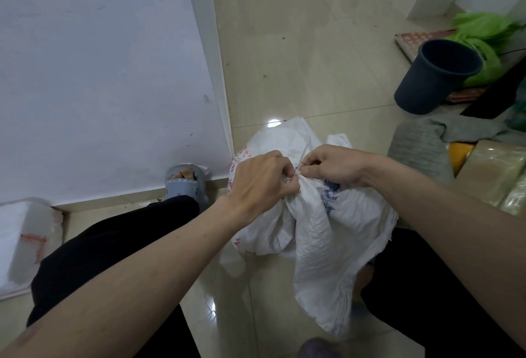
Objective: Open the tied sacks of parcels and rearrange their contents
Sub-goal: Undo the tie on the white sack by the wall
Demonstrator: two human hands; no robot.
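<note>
A white woven sack (316,232) with red and blue print stands on the tiled floor between my knees, its neck gathered into a bunch. My left hand (260,179) grips the gathered neck from the left, fingers curled into the fabric. My right hand (331,165) pinches the tie at the top of the bunch with thumb and fingertips, right against the left hand. The tie itself is mostly hidden by my fingers. The sack's contents cannot be seen.
A white wall (99,72) rises close on the left. A dark bin (435,75) and green bag (484,41) sit far right. Taped parcels (495,172) and grey cloth (421,149) lie to the right; a white parcel (25,241) lies at left.
</note>
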